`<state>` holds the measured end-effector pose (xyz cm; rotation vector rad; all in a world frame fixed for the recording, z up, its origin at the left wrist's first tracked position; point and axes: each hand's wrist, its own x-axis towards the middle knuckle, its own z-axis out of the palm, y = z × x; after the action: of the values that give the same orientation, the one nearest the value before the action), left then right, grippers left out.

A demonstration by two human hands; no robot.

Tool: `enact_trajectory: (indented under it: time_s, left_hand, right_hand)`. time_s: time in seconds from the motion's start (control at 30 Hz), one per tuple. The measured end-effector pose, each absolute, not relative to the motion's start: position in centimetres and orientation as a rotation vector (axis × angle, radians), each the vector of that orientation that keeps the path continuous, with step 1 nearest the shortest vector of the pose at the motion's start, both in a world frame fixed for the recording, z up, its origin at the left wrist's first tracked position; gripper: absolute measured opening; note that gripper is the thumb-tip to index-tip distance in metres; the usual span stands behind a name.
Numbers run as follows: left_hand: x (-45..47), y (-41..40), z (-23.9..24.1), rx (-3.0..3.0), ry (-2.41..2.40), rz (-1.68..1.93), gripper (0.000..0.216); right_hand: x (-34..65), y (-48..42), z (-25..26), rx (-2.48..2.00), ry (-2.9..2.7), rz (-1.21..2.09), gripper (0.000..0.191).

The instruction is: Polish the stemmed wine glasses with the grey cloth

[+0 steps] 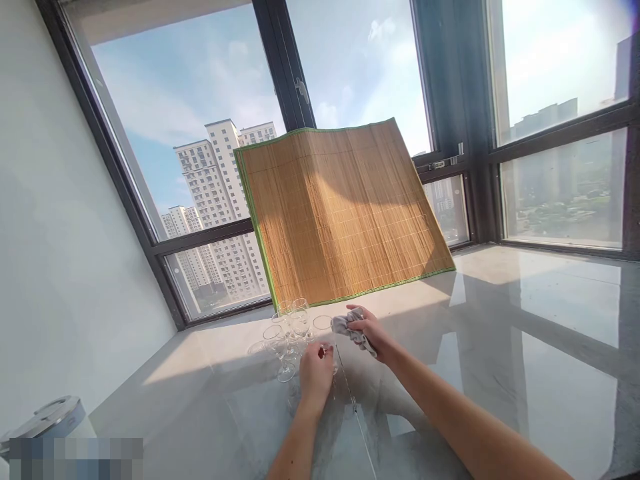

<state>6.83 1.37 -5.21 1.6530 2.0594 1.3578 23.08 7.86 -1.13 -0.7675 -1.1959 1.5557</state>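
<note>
My left hand (316, 371) is closed around a clear wine glass (323, 324), whose round rim shows just above my fingers; the rest of it is largely hidden. To its right, my right hand (369, 331) grips a bunched grey cloth (346, 325), close beside the glass. Several more clear stemmed glasses (285, 371) stand in a cluster just left of and beyond my left hand. They overlap, so their outlines are hard to separate.
A bamboo mat (345, 213) with green edging leans against the dark-framed windows (280, 60) behind the glasses. The glossy grey ledge (240, 427) has a seam running toward me. A white lidded container (70, 420) stands at lower left, beside the wall (65, 220).
</note>
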Motion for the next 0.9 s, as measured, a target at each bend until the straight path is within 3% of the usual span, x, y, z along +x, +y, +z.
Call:
enact_trajectory:
  time_s: [0.37, 0.5, 0.73, 0.9]
  left_hand:
    - [7.1, 1.6, -5.4, 1.693, 2.076, 1.257, 0.029]
    - [6.8, 2.0, -5.7, 1.637, 1.937, 1.306, 0.017]
    - [6.5, 2.3, -6.2, 1.489, 1.740, 1.415, 0.050]
    - [6.5, 1.2, -4.8, 1.568, 1.934, 1.640, 0.024]
  right_hand:
    - [21.6, 8.5, -3.4, -0.970, -1.339, 1.453, 0.062]
    - [21.5, 8.9, -4.2, -1.049, -1.416, 1.395, 0.062]
    - [21.5, 9.3, -4.3, -1.082, -1.346, 1.341, 0.065]
    - [21.6, 9.5, -4.4, -1.083, -1.366, 1.316, 0.059]
